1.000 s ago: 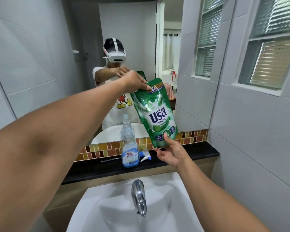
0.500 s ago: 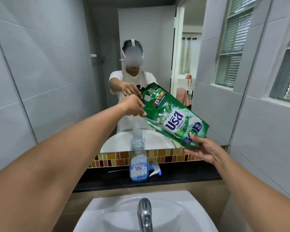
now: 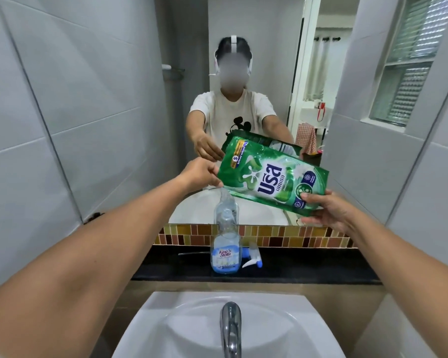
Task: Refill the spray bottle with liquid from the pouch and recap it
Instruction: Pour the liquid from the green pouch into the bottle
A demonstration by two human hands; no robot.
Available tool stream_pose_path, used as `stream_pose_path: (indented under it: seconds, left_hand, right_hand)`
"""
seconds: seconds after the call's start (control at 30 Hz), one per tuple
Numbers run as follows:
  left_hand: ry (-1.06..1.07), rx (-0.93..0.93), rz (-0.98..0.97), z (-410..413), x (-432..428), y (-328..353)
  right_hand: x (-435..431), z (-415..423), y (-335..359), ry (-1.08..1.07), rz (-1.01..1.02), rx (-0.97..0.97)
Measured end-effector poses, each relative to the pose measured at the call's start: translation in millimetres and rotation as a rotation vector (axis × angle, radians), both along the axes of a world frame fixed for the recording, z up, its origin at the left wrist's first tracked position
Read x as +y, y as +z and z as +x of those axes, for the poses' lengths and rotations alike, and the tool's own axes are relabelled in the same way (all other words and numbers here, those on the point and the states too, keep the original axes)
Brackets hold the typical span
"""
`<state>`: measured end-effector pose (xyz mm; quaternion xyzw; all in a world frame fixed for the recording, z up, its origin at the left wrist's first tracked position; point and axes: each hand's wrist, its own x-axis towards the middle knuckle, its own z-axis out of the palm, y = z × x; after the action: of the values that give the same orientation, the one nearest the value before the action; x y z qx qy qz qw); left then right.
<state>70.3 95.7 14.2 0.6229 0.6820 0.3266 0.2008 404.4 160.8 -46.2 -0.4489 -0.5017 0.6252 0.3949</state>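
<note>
A green refill pouch [image 3: 272,177] is held tilted, almost on its side, above the clear spray bottle [image 3: 226,244]. My left hand [image 3: 202,174] pinches the pouch's top corner on the left, just over the bottle's open neck. My right hand [image 3: 329,210] grips the pouch's bottom edge, higher to the right. The uncapped bottle stands upright on the black ledge [image 3: 308,267] and holds a little blue liquid. Its white and blue spray head [image 3: 252,258] lies on the ledge just right of it. No liquid stream is visible.
A large mirror [image 3: 243,99] behind the ledge reflects me and the pouch. A white sink [image 3: 166,329] with a chrome faucet [image 3: 230,326] lies below. A mosaic tile strip [image 3: 282,237] runs under the mirror. Grey tiled walls close in on both sides.
The pouch has tipped from upright to nearly horizontal, its top corner lowered toward the bottle's neck. My right hand rose and moved right with the pouch's bottom. The camera tilted up.
</note>
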Motion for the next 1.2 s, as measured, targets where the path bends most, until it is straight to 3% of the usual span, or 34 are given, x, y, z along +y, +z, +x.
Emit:
stream_pose_path:
  seconds: [0.47,1.2]
  left_hand:
    - [0.081,-0.272,-0.021,-5.5,0.7,-54.8]
    - [0.146,-0.36,-0.035,-1.7,6.4,-73.6]
  right_hand:
    - [8.4,-1.9,14.9,0.031,0.107,-0.198]
    - [4.7,0.4,28.7,-0.003,0.14,-0.194]
